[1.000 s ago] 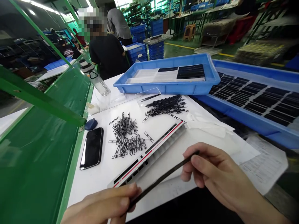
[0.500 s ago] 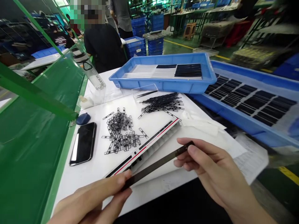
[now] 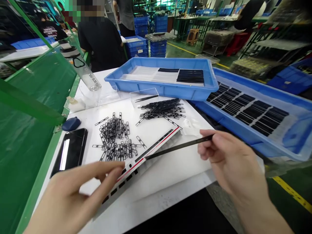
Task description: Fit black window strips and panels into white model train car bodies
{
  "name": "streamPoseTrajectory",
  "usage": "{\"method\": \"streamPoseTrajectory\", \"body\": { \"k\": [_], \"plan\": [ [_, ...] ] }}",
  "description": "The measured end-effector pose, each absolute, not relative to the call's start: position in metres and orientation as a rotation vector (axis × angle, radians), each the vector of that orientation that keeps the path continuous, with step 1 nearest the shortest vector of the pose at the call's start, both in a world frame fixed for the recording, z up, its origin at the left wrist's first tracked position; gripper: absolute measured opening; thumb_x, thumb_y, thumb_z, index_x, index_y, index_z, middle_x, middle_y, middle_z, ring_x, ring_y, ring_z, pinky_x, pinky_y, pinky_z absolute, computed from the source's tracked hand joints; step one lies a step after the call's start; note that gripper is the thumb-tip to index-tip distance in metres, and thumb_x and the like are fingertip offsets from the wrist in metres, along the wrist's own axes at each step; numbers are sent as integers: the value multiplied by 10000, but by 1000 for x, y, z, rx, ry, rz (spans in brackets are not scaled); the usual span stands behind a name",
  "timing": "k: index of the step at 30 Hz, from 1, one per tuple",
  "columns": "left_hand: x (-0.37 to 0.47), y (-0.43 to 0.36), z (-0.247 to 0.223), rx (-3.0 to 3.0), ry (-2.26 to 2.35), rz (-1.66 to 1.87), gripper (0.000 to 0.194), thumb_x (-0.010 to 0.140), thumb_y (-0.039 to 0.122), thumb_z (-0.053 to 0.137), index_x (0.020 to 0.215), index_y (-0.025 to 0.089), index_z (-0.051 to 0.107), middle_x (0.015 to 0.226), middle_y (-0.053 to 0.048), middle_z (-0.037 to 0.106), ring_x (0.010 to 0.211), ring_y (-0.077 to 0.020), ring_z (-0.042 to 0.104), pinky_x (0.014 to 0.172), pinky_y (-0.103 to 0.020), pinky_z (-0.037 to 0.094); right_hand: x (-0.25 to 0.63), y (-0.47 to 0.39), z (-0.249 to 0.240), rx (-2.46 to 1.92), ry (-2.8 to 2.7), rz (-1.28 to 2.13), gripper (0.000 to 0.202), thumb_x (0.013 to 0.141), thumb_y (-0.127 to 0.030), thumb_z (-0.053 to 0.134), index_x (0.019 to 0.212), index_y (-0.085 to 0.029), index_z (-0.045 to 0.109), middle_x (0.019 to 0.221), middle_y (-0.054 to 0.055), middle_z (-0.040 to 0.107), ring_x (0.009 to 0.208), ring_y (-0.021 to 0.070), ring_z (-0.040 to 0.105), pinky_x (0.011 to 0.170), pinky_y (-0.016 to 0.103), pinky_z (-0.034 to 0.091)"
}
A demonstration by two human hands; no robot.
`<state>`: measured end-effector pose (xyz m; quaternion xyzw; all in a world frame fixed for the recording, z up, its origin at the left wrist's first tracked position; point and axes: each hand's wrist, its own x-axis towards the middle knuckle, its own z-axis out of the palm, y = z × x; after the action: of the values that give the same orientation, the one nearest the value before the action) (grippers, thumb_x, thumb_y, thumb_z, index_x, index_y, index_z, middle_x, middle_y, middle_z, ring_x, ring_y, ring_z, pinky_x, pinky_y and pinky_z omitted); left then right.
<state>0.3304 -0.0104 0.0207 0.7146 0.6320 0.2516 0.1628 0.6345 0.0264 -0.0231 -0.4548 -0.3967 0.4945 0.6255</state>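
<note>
Red-striped panel (image 3: 133, 167) partly behind left hand (image 3: 70, 190)

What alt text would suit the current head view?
A person's right hand holds a thin dark strip by one end, its other end at a long white red-striped part, near the left hand. Small black frames and blue trays lie beyond.
</note>
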Motion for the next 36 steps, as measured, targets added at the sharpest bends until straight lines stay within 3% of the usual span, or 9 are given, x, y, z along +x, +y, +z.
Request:
{"method": "streamPoseTrajectory", "body": {
  "k": [2, 7, 14, 23, 29, 36],
  "plan": [
    [334, 15, 23, 2002, 1761, 555, 184, 930, 524, 680, 935, 396, 812, 949, 75, 821, 693, -146, 718, 499, -184, 513, 640, 39, -19, -1071, -903, 1011, 146, 958, -253, 704, 934, -237, 848, 767, 7, 731, 684, 107, 668, 612, 169, 569],
    [350, 43, 9, 2061, 1581, 339, 336, 833, 561, 780, 1049, 304, 806, 720, 21, 711, 509, -140, 534, 475, -264, 420, 643, 58, -14, -1174, -1057, 866, 125, 937, -275, 726, 924, -237, 844, 701, 12, 713, 617, 124, 643, 576, 216, 562],
    [360, 22, -1, 1946, 1535, 370, 289, 888, 412, 734, 1149, 291, 765, 1057, 18, 762, 777, -162, 659, 674, -276, 513, 627, 49, -28, -1476, -1340, 730, 147, 966, -293, 695, 984, -312, 839, 625, -50, 699, 548, 81, 630, 583, 165, 546],
    [360, 21, -1, 1932, 1460, 401, 285, 915, 352, 716, 1199, 323, 715, 1108, 26, 730, 864, -150, 676, 725, -257, 550, 615, 50, -37, -1589, -1371, 585, 152, 987, -329, 679, 1013, -324, 829, 633, -58, 703, 612, 129, 684, 673, 254, 555],
    [365, 19, 1, 1906, 1426, 391, 387, 831, 245, 730, 1208, 315, 674, 1138, 38, 713, 932, -151, 693, 771, -230, 578, 611, 52, -40, -1594, -1339, 624, 145, 978, -334, 685, 986, -324, 830, 658, -35, 722, 636, 161, 685, 706, 314, 533],
    [370, 13, -3, 1977, 1462, 374, 490, 788, 216, 725, 1274, 262, 683, 1224, -2, 702, 1047, -174, 709, 949, -239, 570, 615, 50, -37, -1609, -1434, 593, 145, 935, -291, 712, 988, -344, 837, 685, -36, 736, 605, 162, 650, 605, 315, 471]
  ]
}}
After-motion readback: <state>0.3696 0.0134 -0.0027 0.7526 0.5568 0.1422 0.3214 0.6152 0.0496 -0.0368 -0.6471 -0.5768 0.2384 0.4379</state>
